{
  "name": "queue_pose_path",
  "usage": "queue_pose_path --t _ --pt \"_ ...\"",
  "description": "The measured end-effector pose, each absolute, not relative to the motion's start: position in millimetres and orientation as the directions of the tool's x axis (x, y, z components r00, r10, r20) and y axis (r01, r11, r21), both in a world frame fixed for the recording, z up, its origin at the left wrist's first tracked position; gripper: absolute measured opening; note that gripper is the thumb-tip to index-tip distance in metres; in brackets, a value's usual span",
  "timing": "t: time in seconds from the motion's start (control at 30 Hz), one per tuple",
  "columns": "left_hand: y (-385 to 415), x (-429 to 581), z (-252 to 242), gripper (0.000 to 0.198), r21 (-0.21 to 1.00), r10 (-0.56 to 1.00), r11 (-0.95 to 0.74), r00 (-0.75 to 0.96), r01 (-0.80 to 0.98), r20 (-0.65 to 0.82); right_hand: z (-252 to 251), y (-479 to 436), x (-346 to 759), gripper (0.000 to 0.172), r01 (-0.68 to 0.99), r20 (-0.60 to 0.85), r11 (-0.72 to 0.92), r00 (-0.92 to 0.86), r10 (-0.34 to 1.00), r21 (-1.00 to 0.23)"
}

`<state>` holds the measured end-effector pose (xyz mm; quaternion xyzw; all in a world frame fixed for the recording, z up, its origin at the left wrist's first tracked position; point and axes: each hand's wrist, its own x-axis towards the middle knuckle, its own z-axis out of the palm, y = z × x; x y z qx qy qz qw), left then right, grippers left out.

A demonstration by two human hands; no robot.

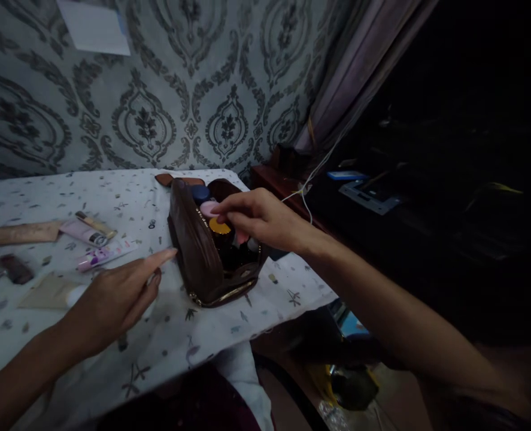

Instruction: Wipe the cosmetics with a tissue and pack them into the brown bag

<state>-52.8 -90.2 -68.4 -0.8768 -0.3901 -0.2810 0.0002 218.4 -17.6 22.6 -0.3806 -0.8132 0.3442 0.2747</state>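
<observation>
A brown zipped pouch (196, 248) stands open on the table's right end, holding several small jars and bottles, among them one with a yellow cap (220, 227) and one with a pink lid (208, 208). My right hand (258, 218) reaches into the pouch from the right, its fingers curled over the containers and its fingertips touching the pink lid. My left hand (115, 296) hovers over the tablecloth just left of the pouch, fingers stretched out, index fingertip almost at the pouch's side. A small white object (75, 294) lies partly under that hand.
The patterned white tablecloth (36, 197) carries cosmetic tubes (95, 239), a wooden ruler-like strip (18, 233), a tan flat piece (45, 291) and dark small items at the left edge. Patterned wall behind. Right of the table are a curtain, dark furniture, a cable and clutter on the floor.
</observation>
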Motion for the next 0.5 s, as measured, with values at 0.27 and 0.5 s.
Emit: queue_pose_path --t 0.27,0.5 --pt "-117.2 -119.6 -76.5 0.033 0.454 0.895 -0.39 0.212 0.801 0.393 18.9 -70.4 197.0 0.016 0.374 0.474 0.597 -0.373 0.797 -0.71" --pt "-128.5 -188.5 -87.8 0.032 0.642 0.884 -0.028 -0.281 0.766 0.374 -31.2 -92.6 127.0 0.017 0.173 0.418 0.708 -0.703 0.576 -0.685"
